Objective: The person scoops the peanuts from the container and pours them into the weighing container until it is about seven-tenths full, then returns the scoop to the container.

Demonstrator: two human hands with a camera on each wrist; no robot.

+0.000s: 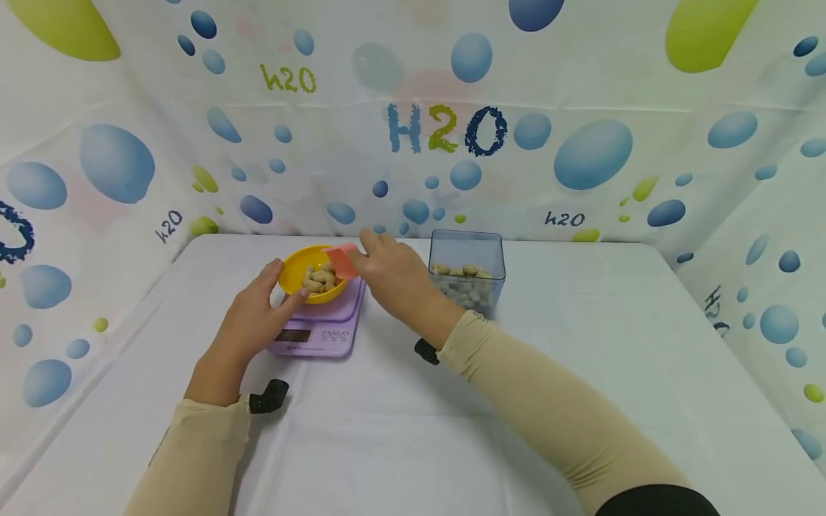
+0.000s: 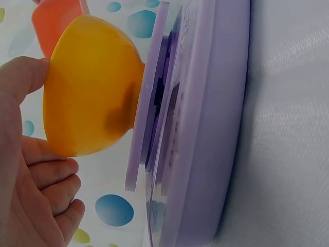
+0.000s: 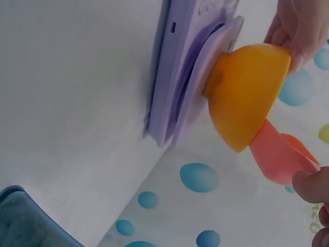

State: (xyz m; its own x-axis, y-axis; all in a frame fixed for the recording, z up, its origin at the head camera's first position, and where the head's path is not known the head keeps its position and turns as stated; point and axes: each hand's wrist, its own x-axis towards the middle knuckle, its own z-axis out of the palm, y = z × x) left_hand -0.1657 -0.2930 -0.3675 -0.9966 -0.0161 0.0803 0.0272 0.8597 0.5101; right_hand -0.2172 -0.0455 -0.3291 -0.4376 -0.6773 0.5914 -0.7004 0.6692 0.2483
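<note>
A yellow bowl [image 1: 293,276] with unshelled peanuts [image 1: 319,279] in it stands on a purple kitchen scale [image 1: 329,337]. My left hand [image 1: 254,315] holds the bowl at its rim, thumb on one side and fingers on the other, as the left wrist view shows. From the right, my right hand [image 1: 400,279] grips a coral-red scoop [image 1: 342,261], tilted with its edge at the bowl's rim. In the right wrist view the scoop [image 3: 280,157] touches or nearly touches the bowl [image 3: 249,92]. The scoop's inside is mostly hidden.
A clear bluish plastic container [image 1: 493,290], partly filled with peanuts, stands right of the scale, beyond my right forearm. White cloth covers the table [image 1: 581,308]. A patterned curtain [image 1: 335,158] hangs behind and at both sides.
</note>
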